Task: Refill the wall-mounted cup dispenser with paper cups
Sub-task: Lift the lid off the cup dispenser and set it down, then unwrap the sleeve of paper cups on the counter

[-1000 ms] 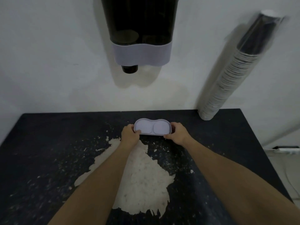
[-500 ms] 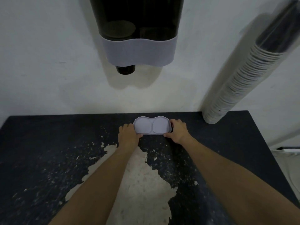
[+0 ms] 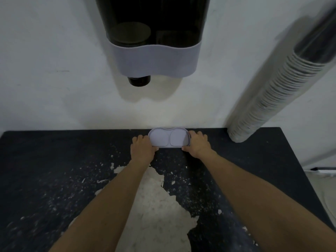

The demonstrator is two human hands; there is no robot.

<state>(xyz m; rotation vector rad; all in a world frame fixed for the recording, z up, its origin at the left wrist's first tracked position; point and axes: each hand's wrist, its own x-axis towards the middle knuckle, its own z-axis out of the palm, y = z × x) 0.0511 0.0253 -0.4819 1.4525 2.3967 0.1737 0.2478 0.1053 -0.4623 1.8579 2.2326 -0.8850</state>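
A dark smoked cup dispenser (image 3: 154, 33) with a pale lavender lower band hangs on the white wall above the table; a black cup bottom (image 3: 139, 81) pokes out under its left side. A lavender double-oval lid (image 3: 168, 140) lies at the table's back edge against the wall. My left hand (image 3: 142, 147) grips its left end and my right hand (image 3: 197, 144) grips its right end. A long sleeve of stacked paper cups (image 3: 272, 91) in clear wrap leans against the wall at the right, its foot on the table.
The table (image 3: 54, 170) is black with a large worn patch of pale bare surface in the middle. At the far right edge, beyond the table, a dark and white object (image 3: 325, 170) lies low near the wall.
Both hands have slid the lid away from me to the back edge at the wall. My view has come closer to the wall, so the dispenser and cup sleeve look larger.
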